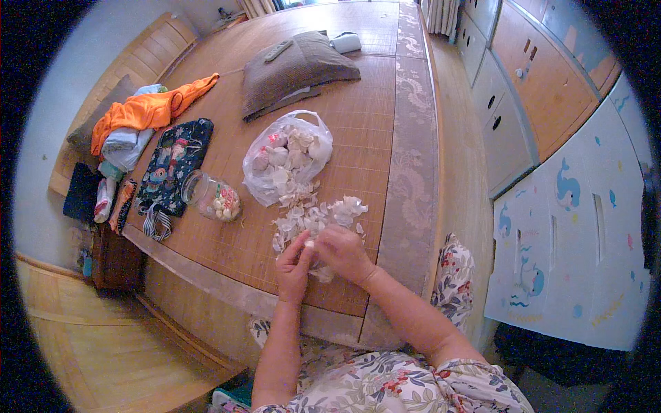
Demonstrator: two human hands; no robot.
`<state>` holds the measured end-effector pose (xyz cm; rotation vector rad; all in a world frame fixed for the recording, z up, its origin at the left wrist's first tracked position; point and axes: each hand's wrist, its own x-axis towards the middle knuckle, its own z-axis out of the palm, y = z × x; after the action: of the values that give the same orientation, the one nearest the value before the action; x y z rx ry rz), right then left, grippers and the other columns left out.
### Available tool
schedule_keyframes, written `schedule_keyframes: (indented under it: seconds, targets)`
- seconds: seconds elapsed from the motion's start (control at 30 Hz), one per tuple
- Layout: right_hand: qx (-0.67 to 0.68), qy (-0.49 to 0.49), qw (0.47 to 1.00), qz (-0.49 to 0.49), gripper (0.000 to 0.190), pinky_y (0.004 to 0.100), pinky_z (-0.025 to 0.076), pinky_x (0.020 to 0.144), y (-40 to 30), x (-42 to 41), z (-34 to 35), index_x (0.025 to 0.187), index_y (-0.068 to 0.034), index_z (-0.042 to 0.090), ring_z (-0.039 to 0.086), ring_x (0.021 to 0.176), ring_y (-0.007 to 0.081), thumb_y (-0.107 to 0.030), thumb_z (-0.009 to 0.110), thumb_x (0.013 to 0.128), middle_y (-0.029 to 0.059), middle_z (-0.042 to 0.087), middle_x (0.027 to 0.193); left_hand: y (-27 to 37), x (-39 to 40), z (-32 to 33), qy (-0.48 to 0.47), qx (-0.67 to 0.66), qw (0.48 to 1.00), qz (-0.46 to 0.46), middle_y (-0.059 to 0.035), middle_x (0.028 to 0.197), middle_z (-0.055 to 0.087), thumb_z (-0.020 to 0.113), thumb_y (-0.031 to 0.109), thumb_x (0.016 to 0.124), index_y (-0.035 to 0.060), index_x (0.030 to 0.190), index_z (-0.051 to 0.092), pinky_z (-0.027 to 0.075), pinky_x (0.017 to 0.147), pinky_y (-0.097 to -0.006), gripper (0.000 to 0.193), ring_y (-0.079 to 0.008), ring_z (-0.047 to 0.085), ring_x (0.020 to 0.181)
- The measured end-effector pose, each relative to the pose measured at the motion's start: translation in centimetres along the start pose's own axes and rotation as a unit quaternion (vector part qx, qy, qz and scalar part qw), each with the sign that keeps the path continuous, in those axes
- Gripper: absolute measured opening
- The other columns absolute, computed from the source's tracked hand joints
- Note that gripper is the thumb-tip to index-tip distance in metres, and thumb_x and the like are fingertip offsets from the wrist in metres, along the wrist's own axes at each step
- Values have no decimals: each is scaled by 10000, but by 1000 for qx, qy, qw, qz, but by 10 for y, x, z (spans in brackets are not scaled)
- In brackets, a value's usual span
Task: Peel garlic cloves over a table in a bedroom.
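Note:
My left hand [293,266] pinches a small pale garlic clove [309,243] between thumb and fingers. Against it, my right hand [343,253] has its fingers bent close to the clove; its fingertips are partly hidden and slightly blurred. Papery garlic skins [310,214] lie in a loose heap under and beyond both hands. Farther off, a thin white plastic bag [251,175] lies open with several garlic bulbs [278,156] and more skins in it. To the left, a clear jar [199,190] rests on its side with peeled garlic cloves [225,206] inside.
A bamboo mat [356,129] covers the bed. Left of the jar lies a dark patterned cloth bag [173,160], with an orange garment [150,109] behind it. A brown pillow [302,69] bears a remote control [279,50]. Cabinets [557,248] line the right side.

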<state>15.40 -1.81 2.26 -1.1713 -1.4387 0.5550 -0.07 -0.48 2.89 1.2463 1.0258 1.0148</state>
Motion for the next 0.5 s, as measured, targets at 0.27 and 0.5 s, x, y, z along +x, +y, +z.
schedule_keyframes:
  seconds: [0.27,0.5]
  targets:
    - [-58,5,998,-10,83,428,488,630,2,1,3,791,-43,582,611,724,360,-82,651,816,159,587,768,-2,1,1,1,10,1000,-4,-23,1114,647,623,87,952,26,1344,550,501,847,-237,404,-82,601,967]
    - [-79,27,996,-17,86,430,501,639,10,-1,9,818,-38,574,624,746,370,-81,649,819,160,599,782,-2,1,3,6,-65,998,-2,-21,1087,649,647,82,933,19,1284,580,503,840,-238,363,-87,608,948]
